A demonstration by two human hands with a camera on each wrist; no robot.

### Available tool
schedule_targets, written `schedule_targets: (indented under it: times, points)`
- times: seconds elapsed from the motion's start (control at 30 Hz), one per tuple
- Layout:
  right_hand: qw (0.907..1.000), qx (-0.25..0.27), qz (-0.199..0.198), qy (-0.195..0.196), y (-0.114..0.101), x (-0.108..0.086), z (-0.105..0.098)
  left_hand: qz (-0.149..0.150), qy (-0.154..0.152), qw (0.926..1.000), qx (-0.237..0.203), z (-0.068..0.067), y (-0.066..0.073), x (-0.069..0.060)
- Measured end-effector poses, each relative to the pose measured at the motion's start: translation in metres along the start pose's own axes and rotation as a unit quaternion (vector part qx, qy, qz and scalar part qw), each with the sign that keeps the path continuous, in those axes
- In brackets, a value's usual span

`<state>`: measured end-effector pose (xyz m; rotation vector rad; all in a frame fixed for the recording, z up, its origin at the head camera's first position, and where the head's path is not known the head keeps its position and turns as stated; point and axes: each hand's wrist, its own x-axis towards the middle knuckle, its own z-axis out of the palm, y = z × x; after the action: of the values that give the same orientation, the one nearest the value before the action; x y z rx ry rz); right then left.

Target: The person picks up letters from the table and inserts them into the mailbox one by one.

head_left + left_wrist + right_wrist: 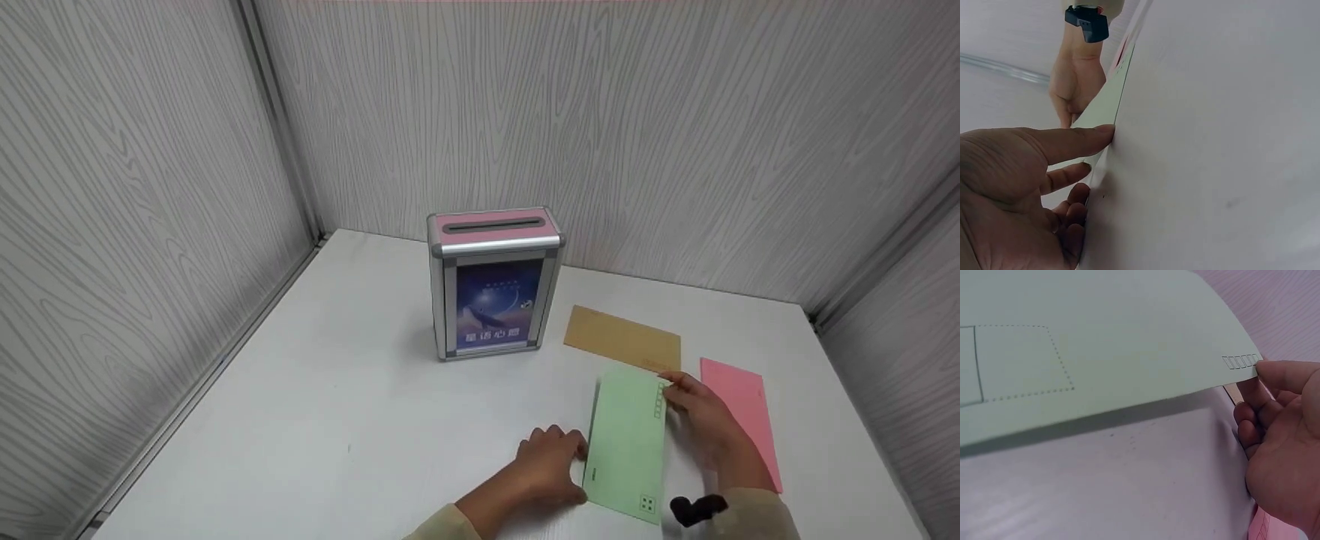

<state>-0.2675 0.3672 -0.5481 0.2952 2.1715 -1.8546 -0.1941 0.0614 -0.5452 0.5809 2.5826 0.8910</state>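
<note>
A light green envelope (626, 442) with printed boxes is between the two hands, its right side raised off the white tabletop. My right hand (697, 409) pinches its upper right edge; in the right wrist view the thumb (1286, 376) lies on top with fingers beneath. At the lower left edge, my left hand (547, 465) touches the envelope with thumb and fingers spread apart. The left wrist view shows that thumb (1081, 140) stretched to the envelope's edge (1103, 109). A brown envelope (622, 337) lies beyond the green one, and a pink envelope (739, 401) lies partly behind the right forearm.
An upright box (495, 285) with a silver frame, a slot (493, 225) in its pink top and a blue whale picture stands towards the back. Pale wood-grain panels (600, 135) enclose the white table (300, 420) at the back and sides.
</note>
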Motion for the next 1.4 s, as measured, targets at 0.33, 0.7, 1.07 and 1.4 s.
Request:
schedule_targets:
  times: [0.33, 0.7, 1.07, 1.4]
  points:
    - [0.9999, 0.003, 0.000, 0.014, 0.003, 0.002, -0.001, 0.027, -0.009, 0.9986, -0.044, 0.003, 0.003, -0.005]
    - [0.9995, 0.028, -0.008, 0.010, 0.005, 0.001, -0.001, 0.036, -0.041, 0.9899, -0.130, -0.002, 0.003, -0.010]
    - [0.9990, -0.034, -0.004, 0.027, 0.001, 0.000, -0.003, 0.017, -0.055, 0.9861, -0.156, -0.010, 0.003, -0.010]
    - [0.9979, -0.035, -0.029, 0.047, -0.014, -0.013, 0.002, 0.018, -0.049, 0.9854, -0.162, -0.013, -0.003, -0.011]
